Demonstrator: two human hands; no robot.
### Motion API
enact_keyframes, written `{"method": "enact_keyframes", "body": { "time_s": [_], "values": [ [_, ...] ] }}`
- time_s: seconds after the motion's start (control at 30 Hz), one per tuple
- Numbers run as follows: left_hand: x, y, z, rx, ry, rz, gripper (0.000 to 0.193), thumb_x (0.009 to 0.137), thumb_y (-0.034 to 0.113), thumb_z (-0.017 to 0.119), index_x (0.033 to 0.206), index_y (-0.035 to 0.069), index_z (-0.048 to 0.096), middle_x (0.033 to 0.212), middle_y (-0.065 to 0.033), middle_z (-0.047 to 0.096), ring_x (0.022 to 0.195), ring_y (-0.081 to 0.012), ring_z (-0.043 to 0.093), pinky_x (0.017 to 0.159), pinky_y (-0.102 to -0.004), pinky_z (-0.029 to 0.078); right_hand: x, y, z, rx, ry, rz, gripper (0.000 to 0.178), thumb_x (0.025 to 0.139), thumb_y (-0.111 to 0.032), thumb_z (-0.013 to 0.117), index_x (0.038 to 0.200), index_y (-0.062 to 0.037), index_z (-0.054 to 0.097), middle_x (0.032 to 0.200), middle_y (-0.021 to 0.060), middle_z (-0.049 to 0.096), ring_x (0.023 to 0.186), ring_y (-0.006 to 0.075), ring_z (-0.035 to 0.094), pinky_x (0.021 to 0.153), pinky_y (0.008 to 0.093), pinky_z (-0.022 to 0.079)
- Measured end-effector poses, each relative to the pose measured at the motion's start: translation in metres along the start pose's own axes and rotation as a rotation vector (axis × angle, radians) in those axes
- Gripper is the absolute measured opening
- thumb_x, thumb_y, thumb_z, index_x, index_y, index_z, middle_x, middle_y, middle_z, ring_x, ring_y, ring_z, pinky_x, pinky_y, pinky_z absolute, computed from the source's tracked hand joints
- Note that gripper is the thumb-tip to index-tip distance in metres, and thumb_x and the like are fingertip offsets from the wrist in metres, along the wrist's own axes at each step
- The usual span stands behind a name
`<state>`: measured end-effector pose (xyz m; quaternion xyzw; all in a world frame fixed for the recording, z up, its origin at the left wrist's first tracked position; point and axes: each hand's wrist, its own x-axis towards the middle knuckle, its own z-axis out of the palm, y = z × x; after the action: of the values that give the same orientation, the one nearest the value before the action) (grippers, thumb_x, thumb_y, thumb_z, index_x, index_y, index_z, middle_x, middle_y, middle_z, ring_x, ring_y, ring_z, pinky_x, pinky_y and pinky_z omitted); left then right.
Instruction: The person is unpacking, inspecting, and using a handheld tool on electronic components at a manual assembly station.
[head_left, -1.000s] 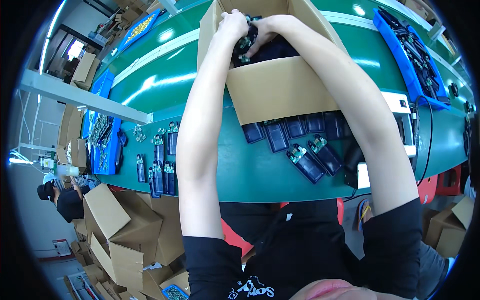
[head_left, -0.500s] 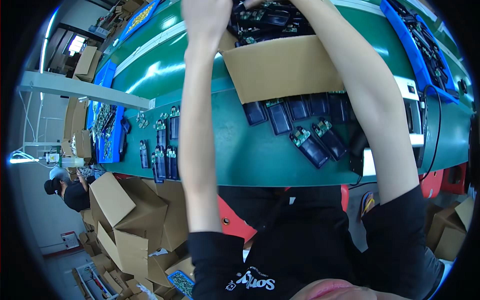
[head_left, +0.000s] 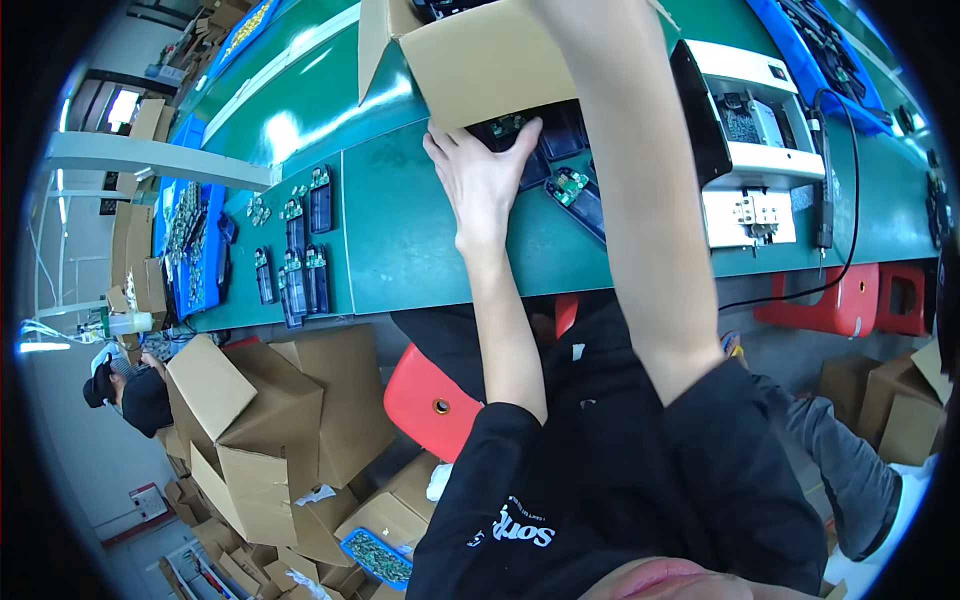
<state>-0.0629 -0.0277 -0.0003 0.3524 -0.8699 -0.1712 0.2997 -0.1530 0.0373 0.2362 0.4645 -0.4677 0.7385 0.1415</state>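
Observation:
My left hand (head_left: 478, 180) reaches to the lower edge of a cardboard box (head_left: 490, 65), over dark plastic housings with green circuit boards. Its thumb and fingers are spread apart, and some fingertips are hidden beside the box flap. A housing with an exposed green board (head_left: 575, 190) lies right of that hand, partly covered by my right forearm (head_left: 650, 190). The right forearm stretches over the box's right side, blurred near the wrist, and its hand is beyond the upper edge of the picture. Dark contents show inside the box's opening.
Several housings (head_left: 292, 265) stand grouped at the left of the green table (head_left: 400, 250). Blue trays of parts (head_left: 215, 260) sit farther left. A white machine (head_left: 760, 150) with a black cable is at right. Red stools (head_left: 430, 405) and open cartons (head_left: 270, 400) are below the table.
My left hand has come down from the box opening to the housings by its near flap. The view has shifted, and my right hand has gone out of the top.

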Motion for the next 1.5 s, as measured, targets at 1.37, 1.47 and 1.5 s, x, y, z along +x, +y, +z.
{"method": "enact_keyframes", "body": {
  "time_s": [1.37,1.47,1.5],
  "values": [
    [0.252,0.033,-0.044,-0.012,0.058,0.420,0.058,0.070,0.017,0.078,0.122,0.000,0.057,0.107,-0.0264,0.066,0.105,-0.0386,0.064,0.091,-0.0418,0.052,-0.217,0.061,-0.096,-0.809,-0.484,0.257,0.037,0.071,-0.018,0.079,0.101,-0.0004,0.063,0.104,0.0101,0.061,0.098,0.0287,0.059,0.081,0.0390,0.052],
    [0.266,0.022,-0.010,0.086,-0.076,0.381,0.064,0.069,0.020,0.079,0.125,0.000,0.056,0.110,-0.0271,0.066,0.108,-0.0391,0.063,0.093,-0.0426,0.051,-0.215,0.059,-0.096,-0.775,-0.463,0.276,0.035,0.071,-0.017,0.079,0.096,0.0006,0.063,0.098,0.0099,0.061,0.094,0.0278,0.061,0.079,0.0373,0.053],
    [0.264,0.021,-0.005,0.171,-0.129,0.372,0.065,0.070,0.022,0.080,0.126,0.000,0.055,0.111,-0.0270,0.065,0.109,-0.0395,0.062,0.093,-0.0429,0.050,-0.215,0.057,-0.095,-0.748,-0.448,0.264,0.034,0.071,-0.017,0.080,0.095,0.0005,0.063,0.097,0.0098,0.061,0.092,0.0276,0.061,0.077,0.0370,0.053]
  ]
}}
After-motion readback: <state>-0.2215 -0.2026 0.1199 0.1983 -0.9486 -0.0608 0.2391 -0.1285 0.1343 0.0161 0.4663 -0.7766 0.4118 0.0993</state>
